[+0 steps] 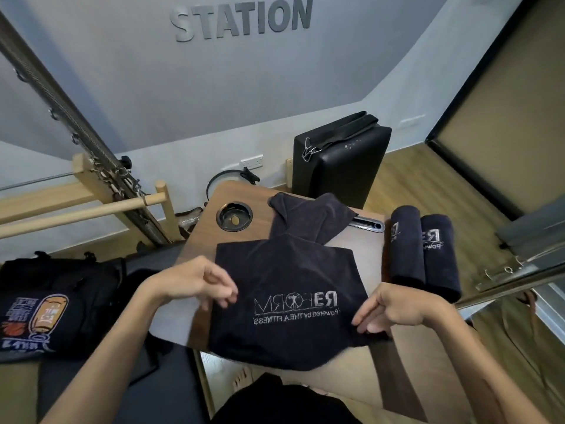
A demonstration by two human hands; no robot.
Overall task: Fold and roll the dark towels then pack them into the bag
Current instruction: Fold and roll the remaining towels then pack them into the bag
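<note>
Right hand: right hand (pixel 394 310) sits at about 4 o'clock in the view, and its fingers pinch the right edge of the flat towel.
Left hand: left hand (pixel 198 283) is at about 8 o'clock, just over the towel's left edge. The fingers are loosely curled and hold nothing that I can see.
Flat towel: dark towel (pixel 287 304) lies spread on the small wooden table (pixel 244 200), in the middle of the view. White letters show on it (they read backwards). Its near edge hangs off the table. Its far end, toward 12 o'clock, is bunched and twisted.
Rolled towels: two rolled towels (pixel 425 249) lie side by side at about 3 o'clock, touching each other, just past the table's right edge.
Bag: black bag (pixel 64 301) sits at 9 o'clock, well apart from the rolled towels. It has a bright picture on its front.
Table hole: round cup hole (pixel 234 216) is in the tabletop at 11 o'clock from the towel.
Far things: black padded box (pixel 339 160) stands behind the table at 1 o'clock. Big grey letters (pixel 241 19) on the wall at 12 o'clock say STATION.
</note>
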